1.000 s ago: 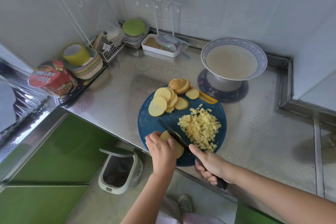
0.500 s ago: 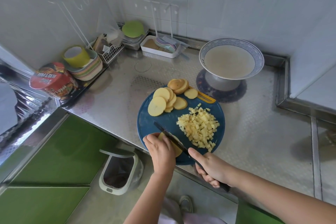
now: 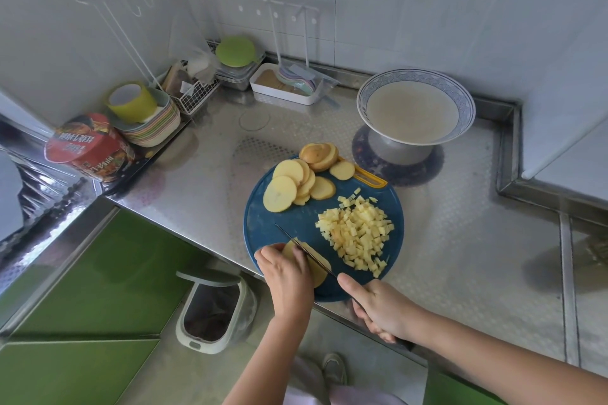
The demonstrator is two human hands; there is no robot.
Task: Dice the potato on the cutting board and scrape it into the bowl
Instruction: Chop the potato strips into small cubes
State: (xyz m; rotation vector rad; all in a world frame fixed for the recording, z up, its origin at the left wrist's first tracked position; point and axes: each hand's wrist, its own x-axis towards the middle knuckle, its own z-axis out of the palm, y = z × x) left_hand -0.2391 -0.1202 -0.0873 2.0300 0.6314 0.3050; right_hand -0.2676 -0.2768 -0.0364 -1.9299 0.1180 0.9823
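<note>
Board (image 3: pixel 296 223) at counter's (image 3: pixel 460 256) front edge

**Camera set-up.** One wide-angle view, worn on the head. It sits above and behind both hands and faces forward and steeply down.

**Framing.** Both forearms enter from the bottom edge. The left hand (image 3: pixel 289 276), on a potato slice (image 3: pixel 317 268), lies just below centre. The right hand (image 3: pixel 381 309), gripping the knife (image 3: pixel 306 250), lies beside it.

**Range.** Close: the cutting board (image 3: pixel 260 230) just beyond the hands fills the middle. The bowl (image 3: pixel 416 74) stands farther beyond the right hand, near the wall. The floor and a bin (image 3: pixel 207 278) show beneath the left hand.
</note>
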